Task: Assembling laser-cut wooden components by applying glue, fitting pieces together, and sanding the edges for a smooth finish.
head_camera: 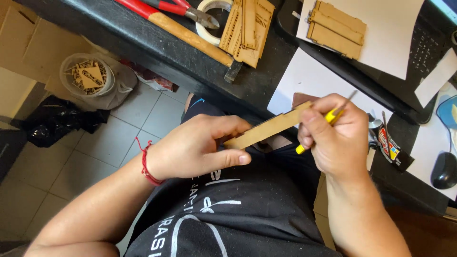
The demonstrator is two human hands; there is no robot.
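My left hand (200,147) grips the near end of a thin flat wooden strip (269,127), held edge-on above my lap. The strip's far end sits in my right hand (331,135), which also grips a small tool with a yellow handle (333,115) and a thin metal tip pointing up to the right. A red string bracelet (145,164) circles my left wrist. Both hands hover just in front of the black desk edge (200,76).
On the desk lie a wooden-handled hammer (190,35), red-handled pliers (188,9), a roll of tape (209,24), laser-cut wooden pieces (247,28), more wooden panels (335,28) on white paper, a glue tube (388,145) and a mouse (445,169). A tub of wood scraps (88,76) stands on the tiled floor.
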